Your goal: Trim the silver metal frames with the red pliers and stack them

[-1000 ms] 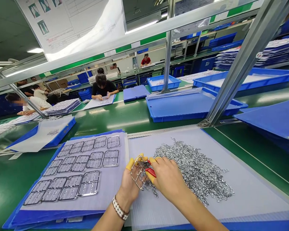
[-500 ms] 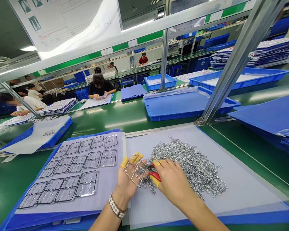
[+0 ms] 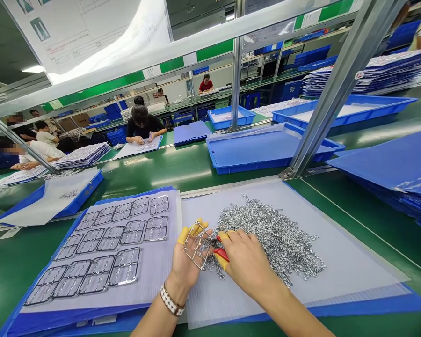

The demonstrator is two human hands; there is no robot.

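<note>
My left hand [image 3: 185, 260], with yellow finger covers and a beaded bracelet at the wrist, holds a square metal frame [image 3: 196, 245] tilted over its palm. Closed around red-handled pliers [image 3: 221, 254] is my right hand [image 3: 247, 260]; the tool's tip meets the frame's right side, its exact grip too small to tell. Behind and right of my hands, a heap of small silver chain pieces [image 3: 266, 234] lies on a translucent sheet [image 3: 340, 262]. Several similar frames [image 3: 124, 266] lie in rows on a white sheet [image 3: 154, 281] at the left.
A blue tray [image 3: 252, 152] stands beyond the heap, beside a slanted metal post [image 3: 337, 89]. Blue sheets [image 3: 389, 164] are stacked at right. At left, another blue tray [image 3: 87, 192] carries paper and small pieces. People sit at benches farther back.
The whole view has shifted slightly. My right hand and the pliers have moved a little left, closer to the frame, which my left hand still holds.
</note>
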